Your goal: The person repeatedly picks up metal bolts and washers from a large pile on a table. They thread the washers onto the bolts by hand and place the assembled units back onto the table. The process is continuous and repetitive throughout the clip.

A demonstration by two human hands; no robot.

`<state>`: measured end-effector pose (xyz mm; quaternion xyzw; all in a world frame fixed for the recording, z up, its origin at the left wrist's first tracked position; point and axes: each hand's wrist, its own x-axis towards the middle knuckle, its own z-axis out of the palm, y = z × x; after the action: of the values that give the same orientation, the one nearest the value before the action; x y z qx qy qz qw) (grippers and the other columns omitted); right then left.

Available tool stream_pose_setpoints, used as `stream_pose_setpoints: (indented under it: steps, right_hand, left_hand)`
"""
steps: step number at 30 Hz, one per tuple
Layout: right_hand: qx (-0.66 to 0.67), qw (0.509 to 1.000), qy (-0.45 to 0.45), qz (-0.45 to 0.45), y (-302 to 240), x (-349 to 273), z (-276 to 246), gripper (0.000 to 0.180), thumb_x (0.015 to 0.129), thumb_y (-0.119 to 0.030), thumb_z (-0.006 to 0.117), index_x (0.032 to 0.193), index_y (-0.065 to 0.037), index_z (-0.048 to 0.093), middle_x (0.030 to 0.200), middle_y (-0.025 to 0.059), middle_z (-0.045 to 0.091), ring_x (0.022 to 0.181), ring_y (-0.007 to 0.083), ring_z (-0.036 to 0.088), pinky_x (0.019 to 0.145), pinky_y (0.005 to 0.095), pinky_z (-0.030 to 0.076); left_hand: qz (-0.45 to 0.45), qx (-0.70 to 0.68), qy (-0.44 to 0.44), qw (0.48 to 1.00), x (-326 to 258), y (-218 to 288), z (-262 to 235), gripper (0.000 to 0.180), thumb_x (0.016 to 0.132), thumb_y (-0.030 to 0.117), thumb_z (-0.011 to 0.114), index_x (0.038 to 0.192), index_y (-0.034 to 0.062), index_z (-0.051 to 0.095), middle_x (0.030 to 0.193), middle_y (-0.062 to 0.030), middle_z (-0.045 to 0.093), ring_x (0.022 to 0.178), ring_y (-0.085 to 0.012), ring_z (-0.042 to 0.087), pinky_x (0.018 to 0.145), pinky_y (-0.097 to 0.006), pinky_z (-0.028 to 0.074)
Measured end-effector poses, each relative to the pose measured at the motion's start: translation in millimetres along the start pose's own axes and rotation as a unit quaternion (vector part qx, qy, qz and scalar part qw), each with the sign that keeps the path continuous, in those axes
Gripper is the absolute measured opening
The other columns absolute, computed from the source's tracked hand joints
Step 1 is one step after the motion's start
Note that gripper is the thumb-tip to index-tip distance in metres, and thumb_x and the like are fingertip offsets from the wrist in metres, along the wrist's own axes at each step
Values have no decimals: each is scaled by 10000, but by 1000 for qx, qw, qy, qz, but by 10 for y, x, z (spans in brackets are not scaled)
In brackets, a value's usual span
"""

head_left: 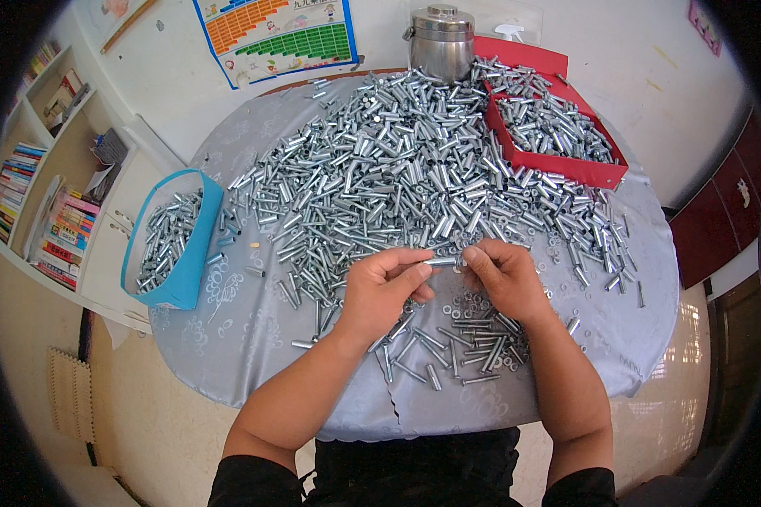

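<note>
We are holding one slim silvery metal piece (pixel 442 262) over the near side of one heap (pixel 397 160) of metal pieces too numerous to count, our left hand (pixel 385 291) pinching one end, our right hand (pixel 507 279) the other. We are counting one blue box (pixel 201 249), one red box (pixel 562 168) and one steel canister (pixel 442 49). A grey patterned tablecloth (pixel 249 346) is lying beneath, one white bookcase (pixel 101 241) is standing at left, and one poster (pixel 283 42) is bearing printed characters
</note>
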<state>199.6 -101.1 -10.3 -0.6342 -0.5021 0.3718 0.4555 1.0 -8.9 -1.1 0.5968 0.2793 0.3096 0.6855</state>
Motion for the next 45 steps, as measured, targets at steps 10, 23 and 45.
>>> stream_pose_setpoints:
  steps: [10,23,45]
  right_hand:
    - [42,998,32,-47,-106,-41,78,181,912,-156,656,970,14,637,799,22,630,677,77,552,616,241,462]
    - [90,996,13,-15,-161,-61,56,209,942,-191,617,993,11,602,848,31,616,703,81,554,609,241,462]
    - [67,996,26,-52,-81,-18,56,129,909,-119,652,910,10,647,747,21,613,683,85,560,620,242,458]
  left_hand:
    - [-5,-25,2,1000,9,-48,-8,213,916,71,621,1114,3,656,940,-93,714,681,-126,671,586,-224,518]
    - [-14,-25,-3,1000,5,-11,7,217,915,60,616,1119,-2,651,955,-95,712,688,-127,665,606,-232,531]
    - [-9,-49,1,999,26,-57,-9,212,915,68,618,1112,-3,652,956,-97,712,689,-122,664,605,-232,538]
